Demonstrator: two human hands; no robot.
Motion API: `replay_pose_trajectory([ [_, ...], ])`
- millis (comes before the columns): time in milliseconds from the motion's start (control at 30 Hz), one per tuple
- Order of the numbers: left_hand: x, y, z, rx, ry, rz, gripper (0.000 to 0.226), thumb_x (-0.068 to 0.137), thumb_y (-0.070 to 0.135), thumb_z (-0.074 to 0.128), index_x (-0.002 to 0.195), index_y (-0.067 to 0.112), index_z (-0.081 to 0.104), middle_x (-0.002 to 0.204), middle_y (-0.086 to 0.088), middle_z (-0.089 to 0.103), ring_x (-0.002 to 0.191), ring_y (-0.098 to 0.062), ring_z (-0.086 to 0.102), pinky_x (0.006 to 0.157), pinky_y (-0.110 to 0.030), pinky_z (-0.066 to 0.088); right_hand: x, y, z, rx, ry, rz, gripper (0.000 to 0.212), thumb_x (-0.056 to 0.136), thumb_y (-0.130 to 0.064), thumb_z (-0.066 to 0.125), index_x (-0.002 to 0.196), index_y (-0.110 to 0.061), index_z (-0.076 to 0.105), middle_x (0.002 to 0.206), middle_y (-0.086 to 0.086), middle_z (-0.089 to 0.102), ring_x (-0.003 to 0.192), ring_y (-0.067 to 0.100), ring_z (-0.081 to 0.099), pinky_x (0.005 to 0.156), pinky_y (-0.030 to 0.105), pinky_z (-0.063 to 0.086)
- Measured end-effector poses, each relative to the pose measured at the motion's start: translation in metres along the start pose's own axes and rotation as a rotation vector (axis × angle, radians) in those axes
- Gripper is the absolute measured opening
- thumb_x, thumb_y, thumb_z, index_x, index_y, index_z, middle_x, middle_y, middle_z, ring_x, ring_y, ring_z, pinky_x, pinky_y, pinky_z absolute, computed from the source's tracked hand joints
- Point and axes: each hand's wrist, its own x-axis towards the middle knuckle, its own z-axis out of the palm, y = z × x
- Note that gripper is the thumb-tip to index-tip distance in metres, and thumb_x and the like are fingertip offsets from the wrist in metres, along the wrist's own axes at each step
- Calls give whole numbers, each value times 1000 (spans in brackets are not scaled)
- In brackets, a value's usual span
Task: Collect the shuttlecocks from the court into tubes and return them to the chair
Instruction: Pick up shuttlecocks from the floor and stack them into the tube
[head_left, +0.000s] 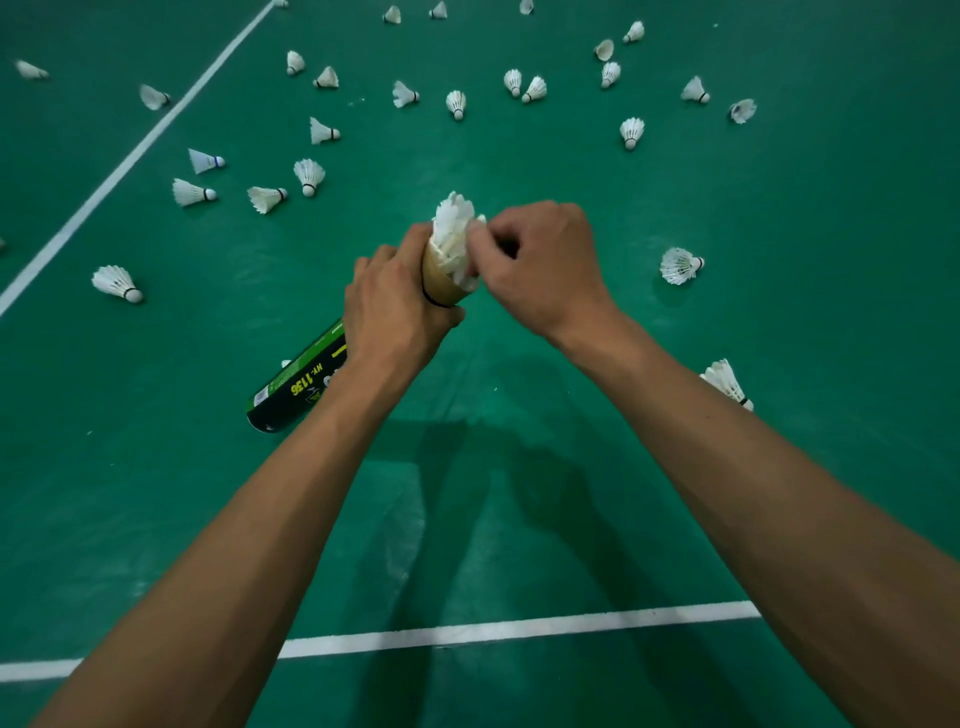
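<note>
Green matte court floor (519, 519), crossed by a white painted line (467, 631), lies under the left hand (395, 306) curled round a dark green cardboard tube (296, 384), the right hand (540, 265) pinching white feathered shuttlecocks (454, 234) bristling from its tan mouth, loose feathered cones (309, 176) scattered beyond.

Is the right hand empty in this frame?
No, the right hand pinches the feathers of a shuttlecock sticking out of the tube that the left hand grips.
</note>
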Motion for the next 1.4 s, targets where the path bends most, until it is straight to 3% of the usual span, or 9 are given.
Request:
replay_pose_trajectory([
  [167,-1,-3,-16,-46,14,23,74,66,42,82,132,35,50,109,-9,66,98,-38,56,77,-41,44,-3,-9,-3,364,-513,162,24,88,-21,62,77,-5,75,75,16,72,58,24,72,50,36,55],
  [367,-5,12,-31,-61,27,51,83,64,38,91,136,34,50,118,-6,65,105,-36,54,87,-43,46,8,-12,-25,447,-30,290,34,96,-22,59,70,-9,76,72,4,75,39,23,60,42,27,42],
  [567,-11,37,-39,-64,28,139,72,72,33,83,136,35,50,115,-7,66,103,-36,56,86,-45,48,2,-29,-37,168,-580,258,58,102,-59,42,73,-12,62,59,6,64,41,30,64,49,26,50],
  [700,-16,43,-40,-72,34,179,65,73,35,71,134,40,48,112,-1,69,100,-33,60,88,-47,50,-3,-33,-30,271,-682,305,70,99,-71,29,121,-9,52,106,15,63,43,34,62,54,45,62],
  [833,-20,43,-39,-9,19,198,71,73,33,77,138,39,52,118,-1,67,105,-32,56,89,-47,49,-7,-32,-33,408,-771,426,67,98,-72,23,120,-15,49,113,14,60,45,30,58,59,47,63],
  [967,-18,49,-33,-5,7,201,77,69,39,84,139,31,52,112,-9,64,103,-37,54,85,-45,46,-6,-11,-30,564,-466,514,62,104,-59,36,88,-7,66,73,9,68,37,27,55,48,33,54],
  [1100,-20,60,-20,30,-28,221,81,69,41,88,140,33,50,117,-9,63,107,-37,54,86,-45,44,-7,22,-36,645,-74,551,60,106,-34,46,65,-2,75,69,23,72,30,21,39,35,21,32],
  [1300,-31,78,22,105,-80,223,82,70,38,84,143,36,47,117,-7,62,107,-36,53,86,-43,41,-16,60,-37,277,-66,538,57,99,-33,51,48,-13,69,49,7,66,40,21,59,53,30,52],
  [1400,-32,92,44,73,-102,219,84,70,35,84,145,34,47,117,-8,62,106,-37,53,86,-43,43,-22,80,-43,-21,7,435,62,99,-37,53,42,-14,45,39,-3,44,45,19,47,54,34,36],
])
